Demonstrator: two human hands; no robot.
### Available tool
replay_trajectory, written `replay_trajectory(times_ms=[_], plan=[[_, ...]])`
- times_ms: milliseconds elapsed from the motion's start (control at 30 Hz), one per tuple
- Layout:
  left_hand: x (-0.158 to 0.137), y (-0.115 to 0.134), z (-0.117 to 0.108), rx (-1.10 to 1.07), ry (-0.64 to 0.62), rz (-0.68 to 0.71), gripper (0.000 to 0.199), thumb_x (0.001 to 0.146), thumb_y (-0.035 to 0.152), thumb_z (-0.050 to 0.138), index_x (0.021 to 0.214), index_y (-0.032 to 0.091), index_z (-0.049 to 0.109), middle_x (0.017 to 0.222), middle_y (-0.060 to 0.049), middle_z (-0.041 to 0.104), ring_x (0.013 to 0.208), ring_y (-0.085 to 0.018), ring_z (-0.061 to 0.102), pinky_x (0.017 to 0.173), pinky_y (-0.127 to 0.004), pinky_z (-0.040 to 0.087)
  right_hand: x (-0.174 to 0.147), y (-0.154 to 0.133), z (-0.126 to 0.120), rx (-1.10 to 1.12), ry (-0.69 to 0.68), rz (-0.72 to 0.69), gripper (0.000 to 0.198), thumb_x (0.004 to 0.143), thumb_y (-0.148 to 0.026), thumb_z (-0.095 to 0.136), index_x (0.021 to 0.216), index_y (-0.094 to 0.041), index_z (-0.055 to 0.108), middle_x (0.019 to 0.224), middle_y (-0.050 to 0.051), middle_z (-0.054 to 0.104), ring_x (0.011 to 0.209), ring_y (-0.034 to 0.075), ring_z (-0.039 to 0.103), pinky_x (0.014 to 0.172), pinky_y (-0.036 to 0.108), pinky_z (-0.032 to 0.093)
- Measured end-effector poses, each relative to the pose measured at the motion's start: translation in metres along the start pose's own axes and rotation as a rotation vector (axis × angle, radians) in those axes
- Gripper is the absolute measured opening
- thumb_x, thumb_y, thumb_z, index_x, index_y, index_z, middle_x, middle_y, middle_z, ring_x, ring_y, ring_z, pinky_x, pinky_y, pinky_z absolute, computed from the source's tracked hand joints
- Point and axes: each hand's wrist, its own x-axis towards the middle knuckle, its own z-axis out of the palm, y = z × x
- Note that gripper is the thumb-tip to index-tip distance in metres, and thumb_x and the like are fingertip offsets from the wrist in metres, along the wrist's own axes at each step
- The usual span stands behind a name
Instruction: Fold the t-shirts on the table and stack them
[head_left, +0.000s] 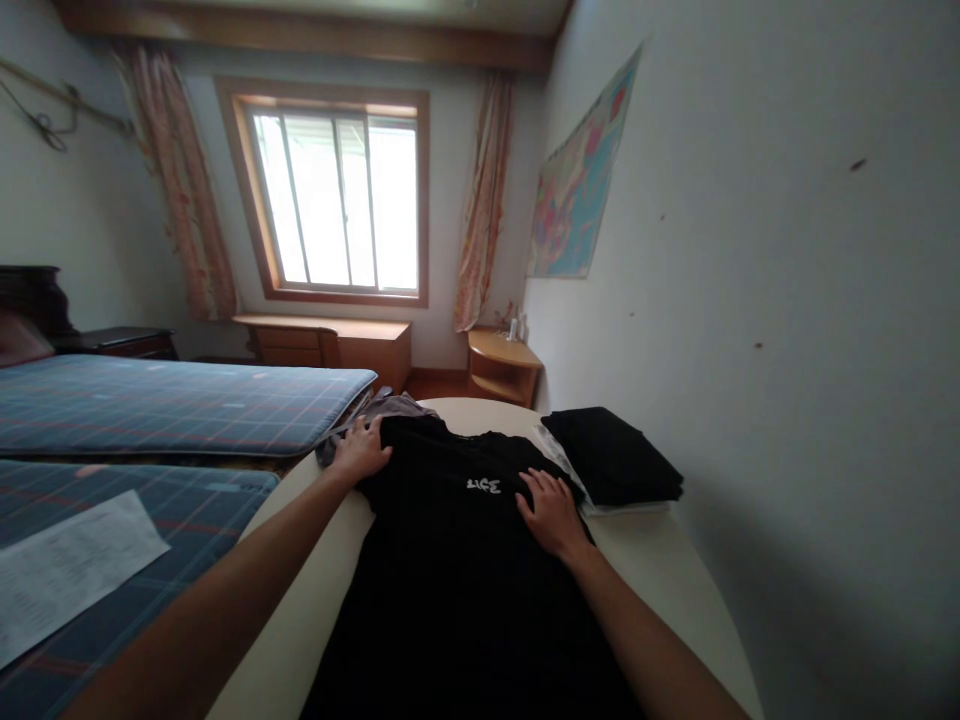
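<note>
On the pale round counter point(675, 580), best to smooth the black T-shirt point(465, 590) from its middle outward, lying there chest side up with shoulders at the far end. Leave undisturbed the folded black stack point(615, 455), just beside the right shoulder; avoid dragging the grey cloth point(405, 405), bunched by the other one. With left hand point(360, 450) and right hand point(551, 510) near opposite shoulders, grip spread apart in both and apparently pinching nothing, press lightly and draw outward evenly, judging straightness by the small white lettering point(491, 487).
</note>
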Motion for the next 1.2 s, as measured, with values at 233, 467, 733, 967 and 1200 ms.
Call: replay_trajectory(times_ms=[233,467,733,967,1200], plan=[[-0.013,-0.007,-0.007,0.040,-0.094,-0.020,0.050,0.085,0.019,0.050,0.134,0.013,0.043,0.112,-0.016,0.070,0.105,-0.028,0.067,0.087,-0.035,0.049,-0.022,-0.018,-0.024,0.181,-0.129,-0.390,0.041,0.093,-0.043,0.051,0.129,-0.028,0.060,0.142,0.006,0.054,0.133,0.023,0.045,0.118,0.049,0.015],[-0.003,-0.020,-0.030,0.042,0.036,-0.031,0.032,0.091,0.018,0.042,0.122,0.019,0.051,0.111,-0.013,0.067,0.097,-0.026,0.068,0.081,-0.034,0.050,-0.047,-0.049,-0.035,0.232,-0.434,-0.517,0.070,0.086,-0.066,0.051,0.148,-0.035,0.039,0.158,0.007,0.032,0.147,0.033,0.019,0.116,0.062,-0.001],[-0.026,0.051,-0.016,0.065,0.162,0.178,0.036,0.089,0.012,0.040,0.119,0.012,0.061,0.139,-0.018,0.048,0.127,-0.033,0.046,0.102,-0.044,0.039,-0.084,-0.117,-0.039,0.304,-0.501,-0.448,0.082,0.087,-0.072,0.043,0.155,-0.030,0.024,0.163,0.011,0.014,0.149,0.039,0.000,0.112,0.068,-0.005],[-0.074,0.127,0.039,-0.195,-0.093,0.324,0.051,0.094,0.037,0.046,0.139,0.016,0.048,0.143,-0.014,0.051,0.125,-0.028,0.052,0.100,-0.037,0.044,-0.062,-0.115,-0.059,0.511,-0.722,-0.581,0.059,0.086,-0.059,0.057,0.136,-0.028,0.057,0.151,0.008,0.045,0.139,0.035,0.037,0.114,0.050,0.027],[-0.097,0.117,0.071,-0.214,-0.129,0.340,0.058,0.096,0.047,0.043,0.146,0.018,0.044,0.153,-0.014,0.040,0.144,-0.033,0.031,0.116,-0.046,0.027,-0.019,-0.015,-0.064,0.277,-0.030,0.106,0.028,0.094,-0.032,0.046,0.096,-0.020,0.071,0.095,0.008,0.075,0.085,0.020,0.069,0.074,0.026,0.046]])
